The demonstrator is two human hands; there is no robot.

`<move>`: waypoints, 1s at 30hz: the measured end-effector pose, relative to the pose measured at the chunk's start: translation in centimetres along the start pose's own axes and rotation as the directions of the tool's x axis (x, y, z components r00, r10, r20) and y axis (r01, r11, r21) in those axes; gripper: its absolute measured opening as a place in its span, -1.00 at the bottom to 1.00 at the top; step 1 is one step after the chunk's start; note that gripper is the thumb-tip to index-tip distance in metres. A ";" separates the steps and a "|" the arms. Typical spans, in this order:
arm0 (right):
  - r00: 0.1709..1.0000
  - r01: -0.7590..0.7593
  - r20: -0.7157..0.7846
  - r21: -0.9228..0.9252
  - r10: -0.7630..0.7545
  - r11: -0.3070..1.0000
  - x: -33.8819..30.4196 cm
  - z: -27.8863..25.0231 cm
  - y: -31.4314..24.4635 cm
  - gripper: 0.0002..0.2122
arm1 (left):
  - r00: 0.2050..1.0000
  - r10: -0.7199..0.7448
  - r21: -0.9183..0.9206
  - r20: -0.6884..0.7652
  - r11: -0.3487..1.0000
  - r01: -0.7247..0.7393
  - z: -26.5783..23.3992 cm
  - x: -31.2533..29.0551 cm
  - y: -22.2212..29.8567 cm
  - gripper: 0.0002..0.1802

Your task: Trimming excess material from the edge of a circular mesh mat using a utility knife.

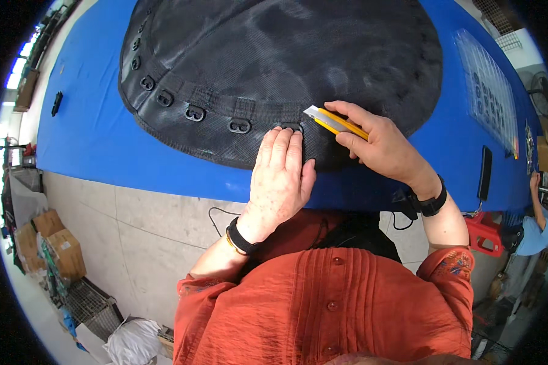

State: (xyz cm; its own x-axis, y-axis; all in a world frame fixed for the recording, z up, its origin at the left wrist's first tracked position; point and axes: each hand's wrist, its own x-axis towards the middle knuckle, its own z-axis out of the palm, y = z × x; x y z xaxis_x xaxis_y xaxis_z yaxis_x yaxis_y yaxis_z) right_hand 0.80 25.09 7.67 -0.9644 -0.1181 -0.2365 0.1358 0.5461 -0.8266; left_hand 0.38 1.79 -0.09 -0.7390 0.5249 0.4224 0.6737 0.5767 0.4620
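Black fabric, the large rounded piece, lies across the middle of your blue-covered table, near edge by your body, far side cut off by the view, so can't call its long axis. Its row of black buckles on webbing tabs follows the curved left and near rim. Your left hand is flat, fingers extended, pressing the near edge and partly hiding one buckle. Your right hand is closed round a yellow utility knife: long axis diagonal, blade out, tip pointing away and left, just beside that buckle's tab; can't tell if it touches. Around: small black object well left, clear plastic sheet right of the fabric, long black object near the table's right front. Cardboard boxes and white bag on the floor, left. Only your left hand obstructs that buckle.
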 end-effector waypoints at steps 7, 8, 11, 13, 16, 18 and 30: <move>0.959 0.272 -0.063 -0.077 -0.277 0.959 -0.2 1.2 2.8 -0.59 | 1.000 0.016 0.051 0.002 0.999 -0.016 -0.1 0.3 0.2 -0.38; 0.959 0.272 -0.063 -0.081 -0.277 0.959 -0.1 1.3 2.9 -0.59 | 1.000 0.020 0.055 0.004 0.998 -0.020 -0.1 0.3 0.1 -0.39; 0.965 0.256 -0.042 -0.086 -0.260 0.963 -0.1 1.5 2.8 -0.59 | 1.000 0.006 0.042 0.006 0.999 -0.006 0.1 0.1 0.0 -0.38; 0.974 0.226 -0.001 -0.076 -0.226 0.971 0.0 1.4 2.5 -0.58 | 1.000 -0.004 0.035 0.009 0.999 0.004 0.1 0.1 0.0 -0.38; 0.978 0.207 -0.002 -0.065 -0.208 0.976 0.1 1.4 2.5 -0.58 | 1.000 -0.015 0.022 0.019 1.000 0.014 0.1 0.1 0.1 -0.38; 0.981 0.195 0.004 -0.060 -0.195 0.979 0.2 1.4 2.5 -0.58 | 0.999 -0.021 0.018 0.024 1.000 0.020 0.0 0.1 0.1 -0.38; 0.960 0.275 -0.047 -0.015 -0.276 0.961 0.6 1.4 3.0 -0.62 | 0.999 -0.026 -0.001 0.047 1.000 0.026 -0.1 0.2 0.1 -0.37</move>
State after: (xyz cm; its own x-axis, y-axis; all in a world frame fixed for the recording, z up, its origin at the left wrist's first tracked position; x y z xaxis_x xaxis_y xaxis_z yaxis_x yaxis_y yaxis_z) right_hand 0.90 25.49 4.35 -0.9739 -0.2254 0.0247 -0.1385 0.5053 -0.8518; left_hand 0.30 1.89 0.06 -0.7557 0.5382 0.3732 0.6540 0.5896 0.4740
